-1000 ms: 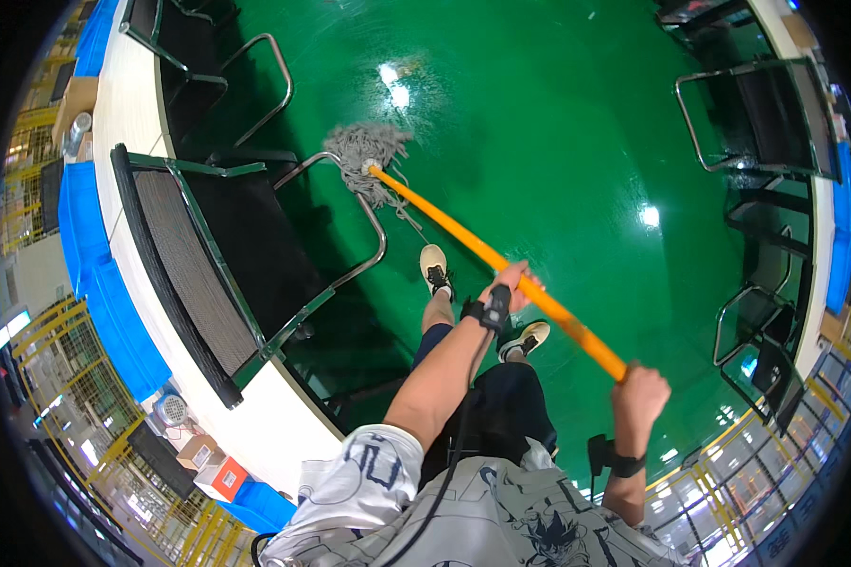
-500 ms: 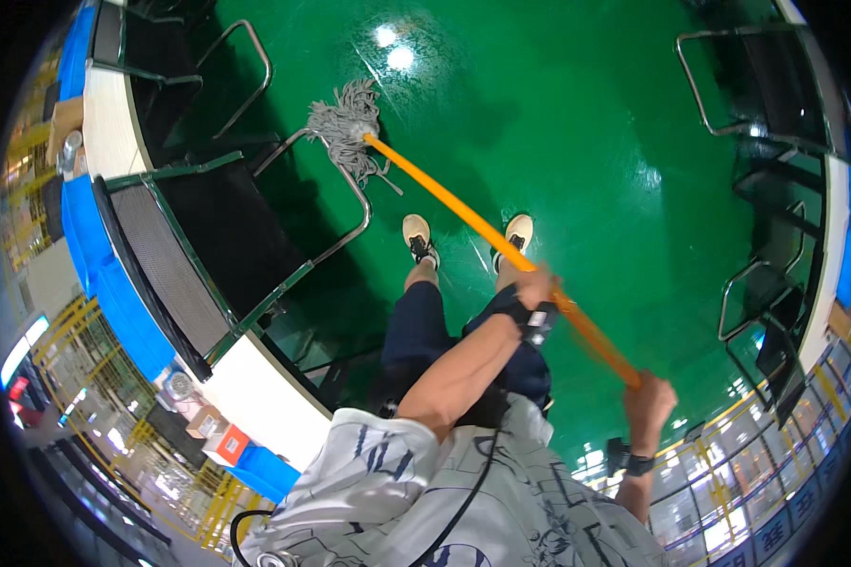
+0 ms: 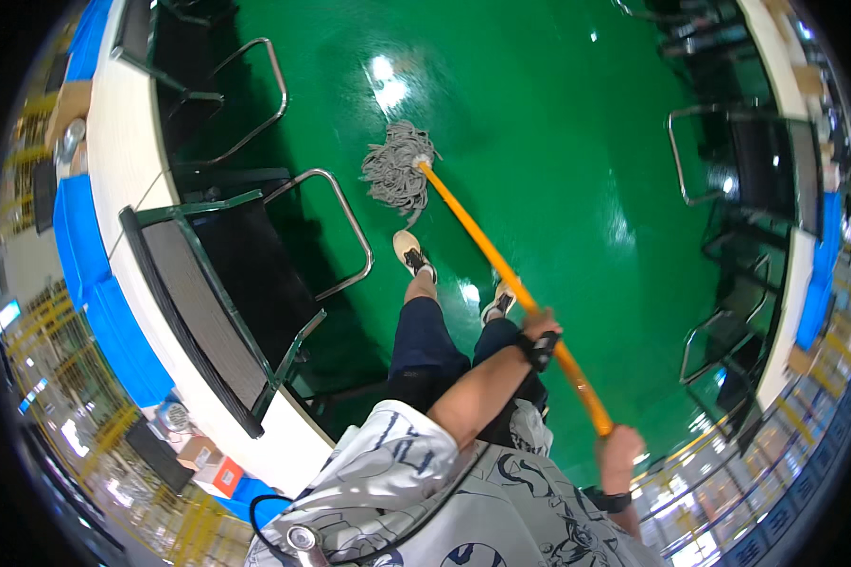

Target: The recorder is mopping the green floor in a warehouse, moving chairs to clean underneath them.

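Holding a grey mop [image 3: 397, 170] on green floor [image 3: 558, 170].
Gripping its orange handle [image 3: 485, 248] with left hand [image 3: 541, 327] and right hand [image 3: 620, 452], both closed.

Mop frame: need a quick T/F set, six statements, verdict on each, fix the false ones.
1. The left hand and right hand both grip the long orange-yellow mop handle. True.
2. The right hand is nearer the mop head than the left. False: the left is nearer; the right is at the handle's far end.
3. The grey string mop head is on the glossy green floor. True.
4. Both wrists are bare. False: each has a black strap.
5. A black chair with a metal frame stands beside the long white table at left. True.
6. The shoes are solid black. False: they are cream with dark laces.
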Tool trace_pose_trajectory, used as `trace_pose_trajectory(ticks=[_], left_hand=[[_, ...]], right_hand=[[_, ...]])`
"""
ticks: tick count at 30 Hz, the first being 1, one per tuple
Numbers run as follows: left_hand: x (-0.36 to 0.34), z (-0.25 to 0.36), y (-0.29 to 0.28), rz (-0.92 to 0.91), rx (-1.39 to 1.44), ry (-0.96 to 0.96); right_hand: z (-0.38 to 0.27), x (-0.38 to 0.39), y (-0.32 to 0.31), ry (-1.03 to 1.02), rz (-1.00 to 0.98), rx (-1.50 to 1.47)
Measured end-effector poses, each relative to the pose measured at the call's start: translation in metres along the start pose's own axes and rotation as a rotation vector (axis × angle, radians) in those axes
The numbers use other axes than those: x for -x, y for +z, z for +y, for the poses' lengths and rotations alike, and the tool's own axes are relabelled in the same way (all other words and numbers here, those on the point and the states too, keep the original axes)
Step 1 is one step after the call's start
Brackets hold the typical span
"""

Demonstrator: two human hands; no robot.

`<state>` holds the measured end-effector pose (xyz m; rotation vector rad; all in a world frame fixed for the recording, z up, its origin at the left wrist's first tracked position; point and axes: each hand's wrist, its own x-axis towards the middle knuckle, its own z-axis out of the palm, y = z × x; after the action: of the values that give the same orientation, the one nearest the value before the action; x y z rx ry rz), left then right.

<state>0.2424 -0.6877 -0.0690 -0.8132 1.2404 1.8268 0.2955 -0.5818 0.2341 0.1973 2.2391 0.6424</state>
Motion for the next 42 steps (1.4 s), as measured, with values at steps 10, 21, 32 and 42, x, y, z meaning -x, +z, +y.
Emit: trace_pose_trajectory(ticks=[10,21,32,42], left_hand=[[0.032,0.291,-0.276,0.412,0.509,0.074],[-0.020,0.305,-0.382,0.467,1.014,0.125],[-0.022,0.534,-0.261,-0.055,0.765,0.165],[0.018,0.639,-0.372,0.045,1.243,0.304]], right_hand=[[-0.224,-0.043,-0.292,-0.617,0.254,-0.144],[-0.304,-0.183,-0.362,-0.917,0.094,-0.101],[-0.165,-0.235,-0.640,-0.950,0.411,0.206],[-0.349,-0.128,-0.778,-1.210,1.243,0.896]])
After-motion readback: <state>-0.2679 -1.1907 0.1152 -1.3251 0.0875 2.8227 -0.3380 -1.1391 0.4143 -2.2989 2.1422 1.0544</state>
